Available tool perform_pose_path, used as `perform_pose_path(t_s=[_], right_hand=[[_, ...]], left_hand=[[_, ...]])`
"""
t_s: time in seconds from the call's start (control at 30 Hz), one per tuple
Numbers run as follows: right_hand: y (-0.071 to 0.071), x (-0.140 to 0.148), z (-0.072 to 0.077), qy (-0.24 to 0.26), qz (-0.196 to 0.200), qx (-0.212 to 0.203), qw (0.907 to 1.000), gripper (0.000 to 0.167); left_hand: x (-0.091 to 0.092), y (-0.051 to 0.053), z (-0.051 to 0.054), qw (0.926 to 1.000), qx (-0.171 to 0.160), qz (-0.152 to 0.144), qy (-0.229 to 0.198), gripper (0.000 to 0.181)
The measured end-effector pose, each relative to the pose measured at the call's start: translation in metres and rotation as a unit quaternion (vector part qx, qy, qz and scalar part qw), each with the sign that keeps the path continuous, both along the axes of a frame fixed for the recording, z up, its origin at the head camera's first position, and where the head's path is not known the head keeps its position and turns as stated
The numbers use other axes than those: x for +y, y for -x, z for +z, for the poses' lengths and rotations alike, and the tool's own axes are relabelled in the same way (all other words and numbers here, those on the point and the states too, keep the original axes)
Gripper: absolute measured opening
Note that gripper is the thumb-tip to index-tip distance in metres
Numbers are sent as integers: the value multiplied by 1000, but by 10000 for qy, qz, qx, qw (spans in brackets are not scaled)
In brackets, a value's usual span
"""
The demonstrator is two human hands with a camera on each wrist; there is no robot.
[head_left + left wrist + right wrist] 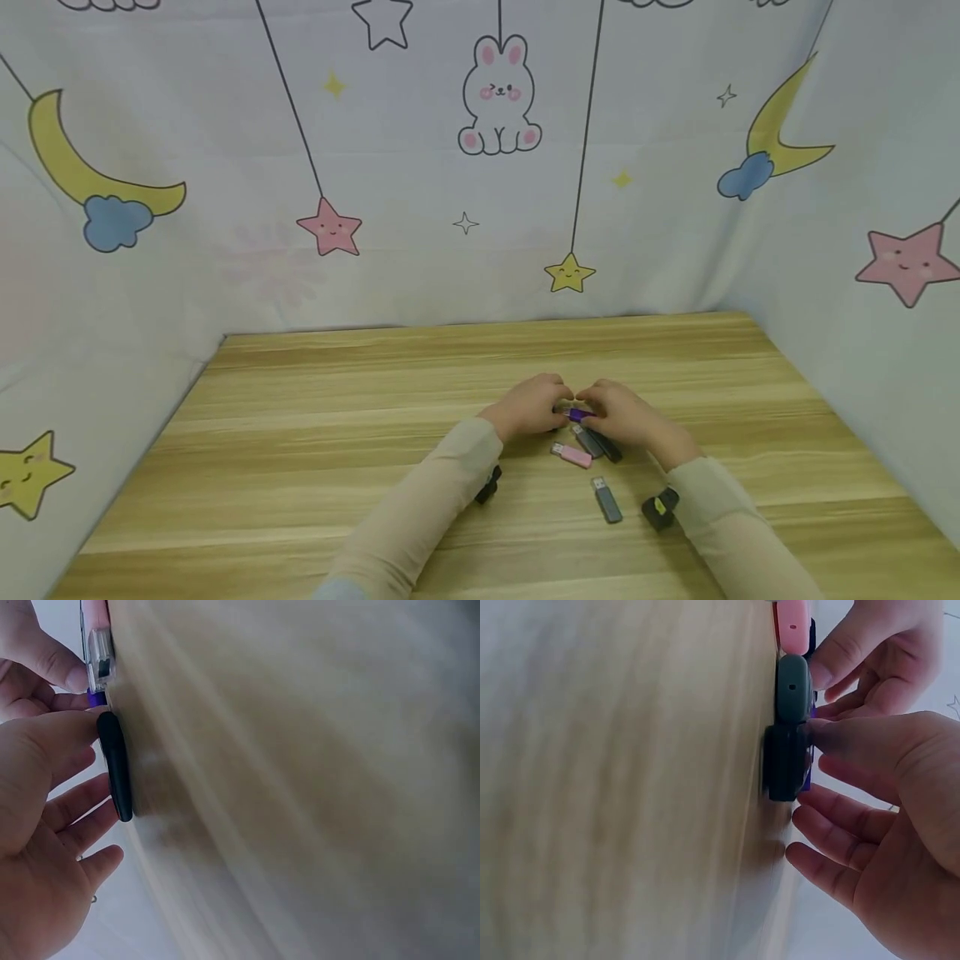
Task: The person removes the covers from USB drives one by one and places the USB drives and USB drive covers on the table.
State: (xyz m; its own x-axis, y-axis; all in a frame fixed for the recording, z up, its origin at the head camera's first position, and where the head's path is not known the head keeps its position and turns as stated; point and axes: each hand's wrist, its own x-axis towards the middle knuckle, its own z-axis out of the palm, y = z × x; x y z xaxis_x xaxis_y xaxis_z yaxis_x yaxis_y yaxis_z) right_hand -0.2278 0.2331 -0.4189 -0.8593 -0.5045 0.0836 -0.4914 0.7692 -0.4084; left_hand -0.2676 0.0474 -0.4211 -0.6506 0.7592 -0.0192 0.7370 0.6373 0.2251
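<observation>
Right of centre on the wood-grain table (pixel 315 433), two bare hands meet over a small cluster of USB sticks. The right hand (pixel 628 417) pinches a purple USB stick (pixel 581 415) between its thumb and curled fingertips, the stick lying crosswise in the gap between the two hands, with its pale end toward the left. The left hand (pixel 531 406) bends its thumb and index finger in at that end; whether it grasps the stick or merely touches it, I cannot tell. In the left wrist view its remaining fingers hang loose behind a black stick (pixel 116 769), which lies just beside the thumb. Nearer the person, a grey stick (pixel 588 442) and a second, dark stick (pixel 609 448) lie side by side just below the right hand, the dark one partly covered by it. A pink stick (pixel 573 455) lies just left of the grey one, its metal plug pointing left. Another grey-bodied drive (pixel 607 502) lies apart, closer to the person, plug end away. Pale sleeves (pixel 435 492) cover both forearms, with a small black device beside each wrist. Behind the table hangs a white cloth (pixel 420 167) printed with stars, moons and a rabbit.
</observation>
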Motion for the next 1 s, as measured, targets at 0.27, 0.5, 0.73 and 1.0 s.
perform_pose_path(t_s=[0.27, 0.5, 0.73, 1.0], right_hand=[[2, -3, -2, 40, -31, -45, 10000, 27], [5, -5, -3, 28, -48, -166, 9998, 23], [6, -7, -4, -1, -30, -107, 9999, 21], [5, -8, -3, 47, -26, -154, 9999, 18]], left_hand=[[2, 1, -3, 10000, 33, 73, 7, 27], [3, 0, -4, 9999, 47, 114, -26, 22], [5, -1, -3, 9998, 121, 172, 12, 16], [8, -1, -1, 9997, 200, 142, 44, 17]])
